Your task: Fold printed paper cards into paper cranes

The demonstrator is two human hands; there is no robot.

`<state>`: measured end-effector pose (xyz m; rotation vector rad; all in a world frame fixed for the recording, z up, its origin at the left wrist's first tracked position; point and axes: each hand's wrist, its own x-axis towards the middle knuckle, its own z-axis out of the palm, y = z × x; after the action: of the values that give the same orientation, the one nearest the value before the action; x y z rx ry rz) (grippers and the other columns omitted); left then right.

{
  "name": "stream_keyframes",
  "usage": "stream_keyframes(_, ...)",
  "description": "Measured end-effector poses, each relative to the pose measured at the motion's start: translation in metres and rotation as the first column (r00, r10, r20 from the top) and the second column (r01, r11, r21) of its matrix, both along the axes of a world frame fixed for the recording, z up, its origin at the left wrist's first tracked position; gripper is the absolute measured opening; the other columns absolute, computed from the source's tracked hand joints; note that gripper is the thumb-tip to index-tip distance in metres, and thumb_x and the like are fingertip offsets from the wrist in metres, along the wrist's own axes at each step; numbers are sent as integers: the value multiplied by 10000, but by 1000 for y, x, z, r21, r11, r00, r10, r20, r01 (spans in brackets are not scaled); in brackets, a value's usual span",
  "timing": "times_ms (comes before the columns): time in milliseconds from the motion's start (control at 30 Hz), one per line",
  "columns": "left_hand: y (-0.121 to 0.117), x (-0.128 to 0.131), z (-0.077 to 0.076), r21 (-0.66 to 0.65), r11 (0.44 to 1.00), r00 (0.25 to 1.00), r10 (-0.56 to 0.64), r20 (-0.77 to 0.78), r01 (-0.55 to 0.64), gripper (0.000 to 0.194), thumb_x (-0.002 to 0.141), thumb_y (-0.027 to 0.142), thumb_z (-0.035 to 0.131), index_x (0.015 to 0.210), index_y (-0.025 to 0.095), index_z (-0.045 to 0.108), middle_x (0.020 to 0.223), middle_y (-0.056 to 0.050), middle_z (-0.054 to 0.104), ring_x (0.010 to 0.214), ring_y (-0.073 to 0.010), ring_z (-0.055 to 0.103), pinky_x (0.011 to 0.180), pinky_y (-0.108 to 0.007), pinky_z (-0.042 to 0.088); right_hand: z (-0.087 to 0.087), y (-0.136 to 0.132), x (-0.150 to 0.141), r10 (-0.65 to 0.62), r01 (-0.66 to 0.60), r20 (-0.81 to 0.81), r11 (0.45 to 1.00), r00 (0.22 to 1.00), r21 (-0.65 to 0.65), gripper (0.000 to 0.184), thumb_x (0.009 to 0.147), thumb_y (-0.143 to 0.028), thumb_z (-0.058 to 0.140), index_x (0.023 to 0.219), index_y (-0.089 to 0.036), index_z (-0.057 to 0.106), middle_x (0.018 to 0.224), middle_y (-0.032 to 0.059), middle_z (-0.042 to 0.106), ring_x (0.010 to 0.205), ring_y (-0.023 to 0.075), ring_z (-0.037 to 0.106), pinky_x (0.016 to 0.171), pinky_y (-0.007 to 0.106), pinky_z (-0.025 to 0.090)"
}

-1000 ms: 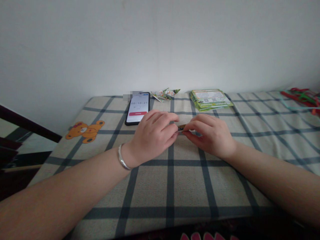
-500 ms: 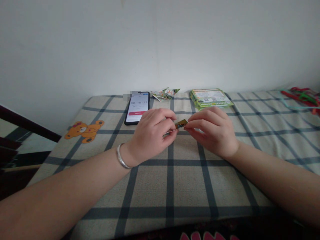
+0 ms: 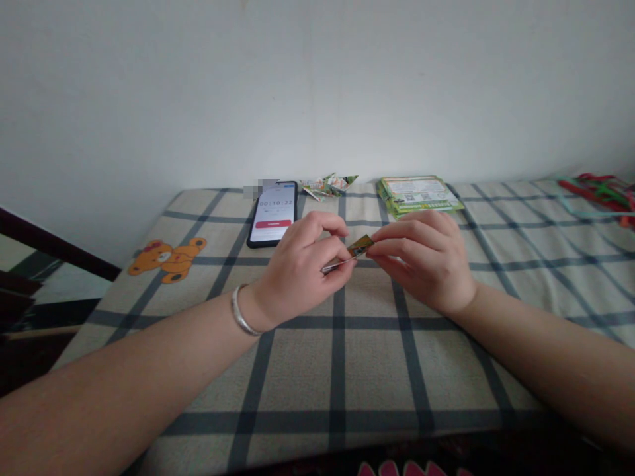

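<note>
Between my hands is a small folded piece of printed paper (image 3: pixel 361 246), green and yellow with a dark patch; its pale edge shows below my left fingers. My left hand (image 3: pixel 308 264), with a silver bangle at the wrist, pinches the paper's left part between thumb and fingers. At the paper's right tip, the thumb and fingertips of my right hand (image 3: pixel 424 261) are closed on it. Both hands are just above the checked tablecloth (image 3: pixel 372 370). Much of the paper is hidden by my left fingers.
Behind my left hand lies a phone (image 3: pixel 272 211) showing a timer. Folded printed paper shapes (image 3: pixel 328 186) lie by the wall, left of a stack of green printed sheets (image 3: pixel 421 193). A tray of red and green items (image 3: pixel 602 193) is far right. A bear picture (image 3: pixel 169 260) decorates the cloth.
The paper is tilted slightly more, and more of its pale lower edge shows under my left fingers. My left hand has shifted a little; my right hand stays nearly in place.
</note>
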<state>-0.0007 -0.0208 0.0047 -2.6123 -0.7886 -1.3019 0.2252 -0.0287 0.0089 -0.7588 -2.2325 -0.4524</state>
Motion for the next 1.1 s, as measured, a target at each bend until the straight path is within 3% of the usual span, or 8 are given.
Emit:
stream_keyframes(267,-1,0,-1,34,999,1000,-14,-3,14,98,826,116,635,748,166,603,1034,-69,555,1000,-171,568,883,-343,510,2,-1,0,-4,4,-15,1000,1000,11,170,863,-245,677,1006,-337,667,989,-57,741,933,184,603,852,371,382)
stream_keyframes(667,1,1,-5,75,997,999,-35,-16,36,94,817,107,642,749,158,602,1037,-73,570,986,-171,574,872,-336,523,-5,5,-4,32,-27,-56,997,998,77,105,820,-269,733,912,-288,685,905,-18,697,868,186,565,790,372,374)
stream_keyframes(1100,3,0,-7,150,987,995,-44,-86,57,109,830,128,649,733,156,607,985,-64,577,957,-169,571,838,-327,527,-3,5,-6,62,-65,-58,997,996,-41,25,828,-248,706,806,-239,699,767,8,606,755,174,498,712,359,352)
